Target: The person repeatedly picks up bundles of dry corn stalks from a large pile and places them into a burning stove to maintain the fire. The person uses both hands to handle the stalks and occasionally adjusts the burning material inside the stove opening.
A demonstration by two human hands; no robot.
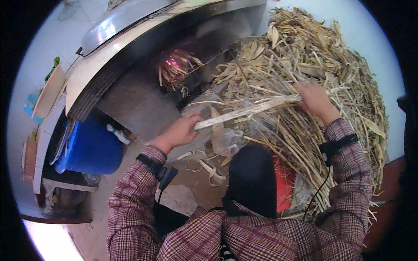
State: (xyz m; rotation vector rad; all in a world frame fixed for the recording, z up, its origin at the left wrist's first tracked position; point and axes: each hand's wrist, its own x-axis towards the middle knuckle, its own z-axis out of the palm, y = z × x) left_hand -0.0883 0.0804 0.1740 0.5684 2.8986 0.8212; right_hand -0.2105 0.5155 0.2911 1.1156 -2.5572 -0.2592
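Observation:
A long, pale dry stalk (248, 110) spans the space between my two hands, tilted up toward the right. My left hand (179, 131) grips its lower end, thumb side up. Around the other end my right hand (312, 98) is closed, above a heap of dry corn stalks and husks (326, 55). Thinner stalks (294, 143) lie in a bundle under and below that hand. Beyond the left hand, a bunch of burning stalks (176, 67) glows red at the mouth of a dark stove opening (202, 42).
A metal lid (120, 24) covers the stove top (107, 55) at upper left. Below it stand a blue bucket (94, 146) and a white bottle (118, 133). A clear plastic bag (227, 142) and husk scraps (212, 171) lie on the floor. Something red (284, 186) shows beside my knee.

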